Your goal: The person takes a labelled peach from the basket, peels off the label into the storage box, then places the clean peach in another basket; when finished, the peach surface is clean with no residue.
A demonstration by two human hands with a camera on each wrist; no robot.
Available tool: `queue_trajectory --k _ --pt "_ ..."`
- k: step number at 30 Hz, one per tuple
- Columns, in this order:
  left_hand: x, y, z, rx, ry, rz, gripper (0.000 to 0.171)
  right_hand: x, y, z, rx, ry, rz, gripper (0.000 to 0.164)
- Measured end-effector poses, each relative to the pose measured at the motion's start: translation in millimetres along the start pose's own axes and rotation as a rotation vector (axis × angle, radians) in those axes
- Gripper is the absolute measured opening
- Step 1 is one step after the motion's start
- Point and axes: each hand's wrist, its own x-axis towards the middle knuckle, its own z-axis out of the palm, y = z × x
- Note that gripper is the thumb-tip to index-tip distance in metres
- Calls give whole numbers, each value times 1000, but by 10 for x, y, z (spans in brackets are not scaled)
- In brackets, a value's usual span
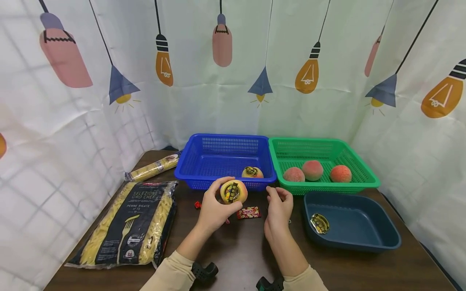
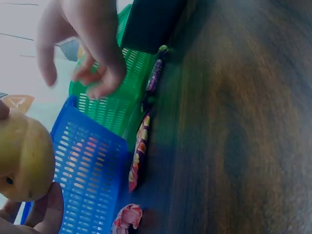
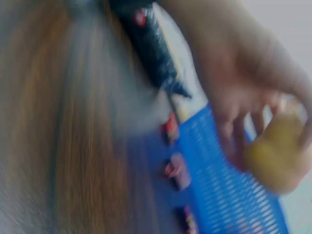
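Observation:
My left hand [image 1: 214, 206] grips a yellow peach [image 1: 234, 192] between thumb and fingers, in front of the blue basket [image 1: 225, 182]. A round black-and-gold sticker [image 1: 232, 192] faces me on its skin. In the left wrist view, the peach [image 2: 27, 156] shows its crease and a small dark spot. To the right of it, my right hand [image 1: 279, 208] is raised with loosely bent fingers. In the left wrist view this right hand [image 2: 90, 44] is seen empty, apart from the fruit. Another stickered peach [image 1: 252, 172] lies in the blue basket's front right corner.
A green basket [image 1: 327, 186] holds several reddish peaches [image 1: 312, 170]. Before it stands a dark blue tray [image 1: 364, 226] with a round black-and-gold label [image 1: 320, 223] inside. A red wrapped candy bar [image 1: 249, 212] lies between the hands. Pasta bags [image 1: 127, 226] lie at left.

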Motion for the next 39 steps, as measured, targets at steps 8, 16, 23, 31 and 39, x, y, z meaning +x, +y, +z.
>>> queue_trajectory --k 8,16,23,31,39 --pt "-33 -36 11 70 -112 39 86 -181 -364 -173 -65 -325 -239 2" --pt "-44 -33 69 128 -176 99 81 -143 -436 -350 -656 -693 -872 42" --pt "-65 -8 56 194 -141 128 79 -173 -342 -308 -822 -755 -920 53" --pt "-55 -14 46 243 -119 123 78 -148 -310 -291 -811 -733 -997 40" --pt "-54 -14 45 235 -118 112 80 -161 -354 -307 -777 -691 -1022 31"
